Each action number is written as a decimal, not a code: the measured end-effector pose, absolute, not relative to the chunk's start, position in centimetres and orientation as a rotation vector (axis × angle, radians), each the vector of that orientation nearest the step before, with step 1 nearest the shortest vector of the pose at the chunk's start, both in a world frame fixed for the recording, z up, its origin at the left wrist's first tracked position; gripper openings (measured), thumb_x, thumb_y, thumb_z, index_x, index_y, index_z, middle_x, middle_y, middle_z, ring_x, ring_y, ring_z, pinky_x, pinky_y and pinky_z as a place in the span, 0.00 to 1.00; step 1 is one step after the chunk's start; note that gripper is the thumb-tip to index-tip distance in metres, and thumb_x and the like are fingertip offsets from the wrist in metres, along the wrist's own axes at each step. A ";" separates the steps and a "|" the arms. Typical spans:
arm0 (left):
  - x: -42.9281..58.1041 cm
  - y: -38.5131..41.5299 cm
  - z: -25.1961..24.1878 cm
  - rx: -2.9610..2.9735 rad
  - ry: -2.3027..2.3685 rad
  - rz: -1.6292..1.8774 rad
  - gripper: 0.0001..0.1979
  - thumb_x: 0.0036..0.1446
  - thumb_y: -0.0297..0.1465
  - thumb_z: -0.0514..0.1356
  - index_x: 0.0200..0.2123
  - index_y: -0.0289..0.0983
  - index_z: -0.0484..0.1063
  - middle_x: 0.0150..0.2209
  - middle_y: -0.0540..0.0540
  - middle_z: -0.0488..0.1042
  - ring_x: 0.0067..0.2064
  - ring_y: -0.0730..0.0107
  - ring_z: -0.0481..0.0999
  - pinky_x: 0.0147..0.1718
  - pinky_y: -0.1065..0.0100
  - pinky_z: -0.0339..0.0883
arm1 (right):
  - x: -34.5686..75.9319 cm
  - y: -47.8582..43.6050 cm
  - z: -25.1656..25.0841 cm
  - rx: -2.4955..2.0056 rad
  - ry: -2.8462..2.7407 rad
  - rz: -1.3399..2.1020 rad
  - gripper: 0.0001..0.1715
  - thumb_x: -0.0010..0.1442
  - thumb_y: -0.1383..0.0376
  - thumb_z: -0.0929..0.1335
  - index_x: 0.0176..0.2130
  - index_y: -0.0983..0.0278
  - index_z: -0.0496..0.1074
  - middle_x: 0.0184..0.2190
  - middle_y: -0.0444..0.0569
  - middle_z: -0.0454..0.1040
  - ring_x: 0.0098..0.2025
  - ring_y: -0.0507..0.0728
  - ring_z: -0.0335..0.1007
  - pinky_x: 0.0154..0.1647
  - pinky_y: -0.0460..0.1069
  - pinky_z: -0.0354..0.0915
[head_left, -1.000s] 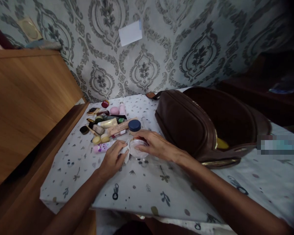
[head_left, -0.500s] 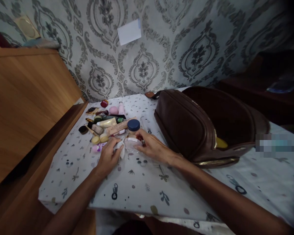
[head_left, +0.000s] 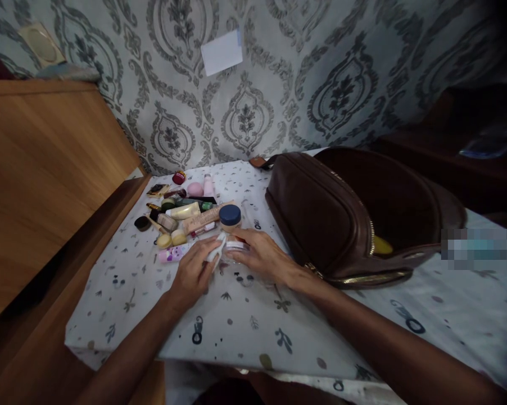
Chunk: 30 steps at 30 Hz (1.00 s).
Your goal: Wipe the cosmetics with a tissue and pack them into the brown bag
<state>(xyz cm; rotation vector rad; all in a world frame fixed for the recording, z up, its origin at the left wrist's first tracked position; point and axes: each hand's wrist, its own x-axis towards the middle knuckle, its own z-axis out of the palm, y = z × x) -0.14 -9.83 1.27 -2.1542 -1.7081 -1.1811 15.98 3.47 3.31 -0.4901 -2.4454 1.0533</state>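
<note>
Hands meeting over a small clear round jar [head_left: 235, 246] on a white leaf-printed tabletop [head_left: 245, 332], left of centre.
The left hand [head_left: 193, 274] pinches one crumpled white wipe [head_left: 217, 256] against it, and the right hand [head_left: 259, 256] curls around it. Just beyond stand one blue-lidded jar [head_left: 230, 216], one pink tube [head_left: 173, 254] and two pale yellow rounds [head_left: 172, 239]. One brown leather bag [head_left: 333, 219] fills the far right. Open cloth runs to the near and left edges.
</note>
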 end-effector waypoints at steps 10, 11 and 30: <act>-0.8 -9.9 1.7 -2.032 -1.801 -1.167 0.14 0.64 0.26 0.54 0.52 0.36 0.69 0.49 0.40 0.77 0.52 0.63 0.77 0.52 0.62 0.71 | 14.7 3.3 0.6 -0.365 -2.090 1.404 0.09 0.58 0.62 0.69 0.39 0.64 0.69 0.32 0.43 0.70 0.34 0.54 0.65 0.35 0.47 0.60; -0.9 -9.9 1.7 -2.030 -1.807 -1.164 0.14 0.64 0.26 0.54 0.52 0.36 0.69 0.50 0.40 0.77 0.52 0.62 0.76 0.52 0.62 0.71 | 14.7 3.3 0.7 -0.376 -2.102 1.389 0.09 0.58 0.62 0.69 0.39 0.63 0.69 0.31 0.42 0.70 0.33 0.53 0.64 0.35 0.47 0.60; -0.7 -9.5 0.1 -2.241 -1.919 -1.107 0.13 0.65 0.29 0.54 0.50 0.37 0.72 0.49 0.39 0.76 0.52 0.60 0.76 0.53 0.57 0.70 | 15.9 2.7 3.5 -0.630 -2.506 0.883 0.07 0.59 0.63 0.70 0.39 0.63 0.73 0.39 0.51 0.76 0.41 0.59 0.71 0.40 0.51 0.62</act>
